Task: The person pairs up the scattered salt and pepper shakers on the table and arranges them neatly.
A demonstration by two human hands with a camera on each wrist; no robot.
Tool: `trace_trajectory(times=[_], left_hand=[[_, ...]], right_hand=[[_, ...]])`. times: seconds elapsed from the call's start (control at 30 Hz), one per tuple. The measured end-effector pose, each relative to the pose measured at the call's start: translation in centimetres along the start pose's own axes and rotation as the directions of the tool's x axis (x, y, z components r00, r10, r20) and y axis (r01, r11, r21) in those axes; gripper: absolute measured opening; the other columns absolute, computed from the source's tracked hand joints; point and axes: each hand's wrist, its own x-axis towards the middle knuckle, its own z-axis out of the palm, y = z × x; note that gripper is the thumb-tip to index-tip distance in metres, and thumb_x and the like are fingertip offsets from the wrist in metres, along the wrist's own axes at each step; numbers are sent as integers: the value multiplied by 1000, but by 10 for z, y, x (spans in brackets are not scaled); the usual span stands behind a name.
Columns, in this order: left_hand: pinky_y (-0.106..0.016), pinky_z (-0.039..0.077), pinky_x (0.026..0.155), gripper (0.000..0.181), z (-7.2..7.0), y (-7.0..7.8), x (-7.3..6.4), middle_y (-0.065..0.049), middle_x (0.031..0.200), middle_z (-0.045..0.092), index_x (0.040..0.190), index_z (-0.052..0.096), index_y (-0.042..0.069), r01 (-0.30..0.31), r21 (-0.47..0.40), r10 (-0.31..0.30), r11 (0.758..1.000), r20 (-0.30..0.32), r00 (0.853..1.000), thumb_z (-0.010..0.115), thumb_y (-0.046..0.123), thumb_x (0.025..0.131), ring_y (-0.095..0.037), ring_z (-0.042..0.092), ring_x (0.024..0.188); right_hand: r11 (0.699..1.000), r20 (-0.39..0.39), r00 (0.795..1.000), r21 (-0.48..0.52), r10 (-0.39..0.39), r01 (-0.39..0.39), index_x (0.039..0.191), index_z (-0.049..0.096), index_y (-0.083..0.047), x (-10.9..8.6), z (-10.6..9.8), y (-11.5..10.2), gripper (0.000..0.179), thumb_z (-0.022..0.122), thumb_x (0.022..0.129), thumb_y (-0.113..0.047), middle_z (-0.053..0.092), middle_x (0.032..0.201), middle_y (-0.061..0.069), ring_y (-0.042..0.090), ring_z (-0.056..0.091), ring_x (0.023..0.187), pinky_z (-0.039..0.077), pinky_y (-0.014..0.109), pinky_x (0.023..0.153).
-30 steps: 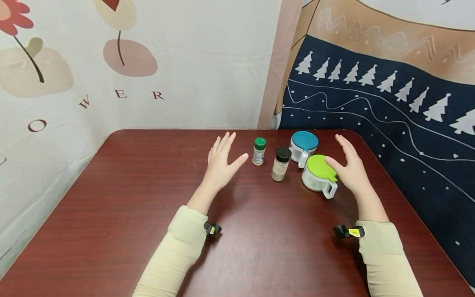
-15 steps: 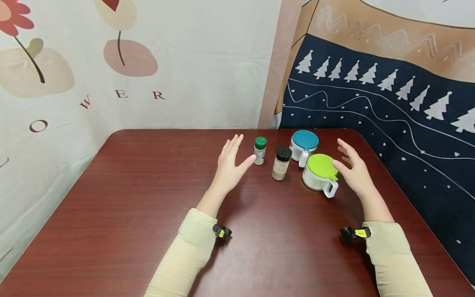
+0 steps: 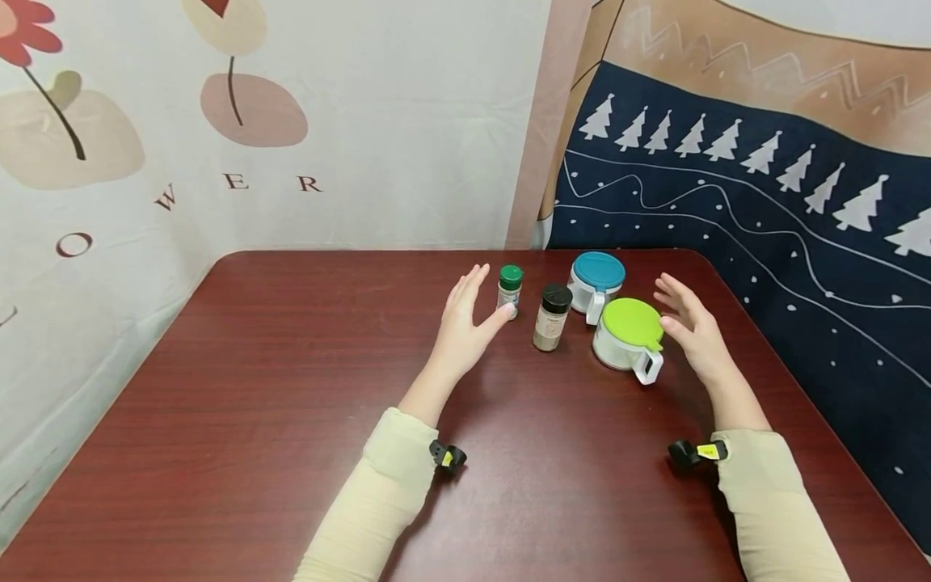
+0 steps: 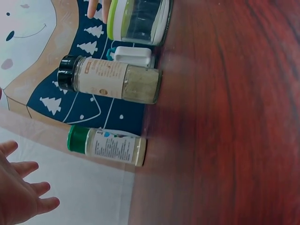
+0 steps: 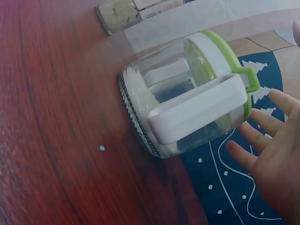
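Observation:
My left hand (image 3: pixel 465 327) is raised over the table with fingers extended, its thumb overlapping the green-capped spice bottle (image 3: pixel 510 284) in the head view. Right of that bottle stands a black-capped spice jar (image 3: pixel 551 319) holding a tan powder. My right hand (image 3: pixel 694 331) hovers beside the glass seasoning jar with a lime-green lid (image 3: pixel 631 323), its fingers relaxed and slightly bent. White grains lie at the bottom of this jar, and its white handle (image 5: pixel 199 110) shows in the right wrist view. Behind it is a second seasoning jar with a blue lid (image 3: pixel 598 272). Neither hand holds anything.
All the containers stand upright in a group at the back right of the dark red wooden table (image 3: pixel 254 388). A pale printed cloth (image 3: pixel 400 145) hangs behind the table, and a navy cloth with white trees (image 3: pixel 727 194) hangs along the right side.
My left hand has moved right, toward the green-capped bottle. The right hand has shifted slightly right, and its fingers have bent a little. The containers have stayed in place.

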Motion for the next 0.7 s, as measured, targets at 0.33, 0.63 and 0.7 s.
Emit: trace_trajectory(times=[0.33,0.63,0.7], left_hand=[[-51,23,108,68,12,1,-1,1,152,32,148,36,17,20,-52,-19,998,21,1000,64,40,91,-15,21,140],[-49,25,108,66,26,3,0,-8,151,34,147,38,12,-10,-83,13,997,25,1000,65,35,91,-18,26,138],[-48,25,108,66,29,2,0,-8,151,34,147,38,13,-9,-92,11,996,27,1000,65,35,91,-17,27,138]], right_hand=[[993,35,999,116,16,-20,148,36,-12,-2,-1,3,59,47,92,4,46,139,-2,17,42,124,39,15,89],[980,86,996,194,20,-37,148,35,-12,-4,-4,11,60,45,92,5,45,140,5,20,42,125,38,17,91],[978,102,995,203,21,-41,148,34,-12,-4,-4,13,61,45,92,6,44,141,6,18,42,123,38,17,91]])
